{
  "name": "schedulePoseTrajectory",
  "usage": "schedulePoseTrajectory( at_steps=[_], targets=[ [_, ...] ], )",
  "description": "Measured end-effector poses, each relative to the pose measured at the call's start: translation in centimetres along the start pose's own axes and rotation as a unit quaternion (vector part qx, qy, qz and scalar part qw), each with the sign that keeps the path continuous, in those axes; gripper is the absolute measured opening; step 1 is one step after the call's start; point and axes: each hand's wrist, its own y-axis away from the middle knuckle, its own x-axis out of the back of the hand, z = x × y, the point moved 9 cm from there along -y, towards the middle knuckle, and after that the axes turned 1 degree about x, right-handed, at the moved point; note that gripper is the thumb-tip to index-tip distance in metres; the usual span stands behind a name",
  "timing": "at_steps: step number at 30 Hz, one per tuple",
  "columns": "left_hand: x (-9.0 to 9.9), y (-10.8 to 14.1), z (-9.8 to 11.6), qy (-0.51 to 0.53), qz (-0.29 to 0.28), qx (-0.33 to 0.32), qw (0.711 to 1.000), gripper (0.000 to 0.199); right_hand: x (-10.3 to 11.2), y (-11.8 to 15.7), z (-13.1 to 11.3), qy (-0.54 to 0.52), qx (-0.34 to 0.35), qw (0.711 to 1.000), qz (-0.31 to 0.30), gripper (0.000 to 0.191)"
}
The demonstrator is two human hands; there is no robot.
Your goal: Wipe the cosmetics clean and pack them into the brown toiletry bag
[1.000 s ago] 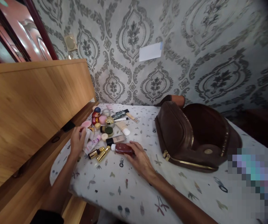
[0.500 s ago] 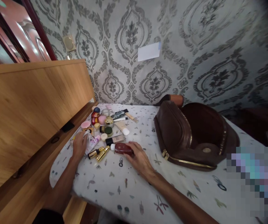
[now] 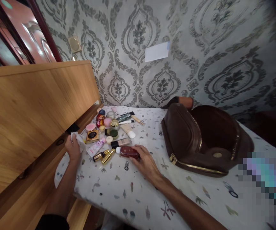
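Observation:
My left hand (image 3: 73, 148) is closed on a crumpled white tissue (image 3: 79, 140) at the left edge of the tabletop. My right hand (image 3: 147, 162) wraps round the base of a dark red bottle (image 3: 129, 152), which lies on its side with its white cap pointing left. Just left of that cap are two gold tubes (image 3: 107, 157), and a pink-and-white squeeze tube (image 3: 96, 147) lies close to my left hand. Behind the bottle rests a foundation bottle with a black cap (image 3: 121, 142). A square gold compact (image 3: 92, 136) lies beyond the squeeze tube.
Several small jars and tubes, among them a green jar (image 3: 114, 134), crowd the back left of the patterned tablecloth (image 3: 118, 191). An unzipped brown bag (image 3: 183, 134) stands to the right. A wooden panel (image 3: 42, 95) borders the left side; a patterned wall (image 3: 138, 80) rises behind.
My left hand has moved left with the tissue, away from the squeeze tube and gold compact, which now show more fully. My right hand stays on the red bottle. The view has shifted slightly.

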Motion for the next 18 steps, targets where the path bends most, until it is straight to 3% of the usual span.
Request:
schedulePoseTrajectory(
  at_steps=[3, 7, 14, 18],
  targets=[
    [-0.9, -0.4, 1.4, -0.005, -0.031, -0.015, 0.999, 0.035, -0.1, 0.0, 0.1, -0.001, -0.004, 1.000, -0.003, 0.040],
    [-3.4, -2.7, 3.4, -0.034, -0.087, -0.041, 0.995, 0.034, -0.1, 0.0, 0.1, 0.004, -0.011, 1.000, -0.004, 0.040],
    [-11.7, -8.5, 5.4, -0.131, -0.166, -0.046, 0.976, 0.030, -0.1, -0.1, -0.4, -0.007, -0.014, 1.000, -0.019, 0.042],
    [-15.5, -10.2, 6.6, -0.180, -0.199, -0.027, 0.963, 0.032, 0.0, 0.0, -0.8, -0.006, -0.026, 0.999, -0.025, 0.044]
  ],
)
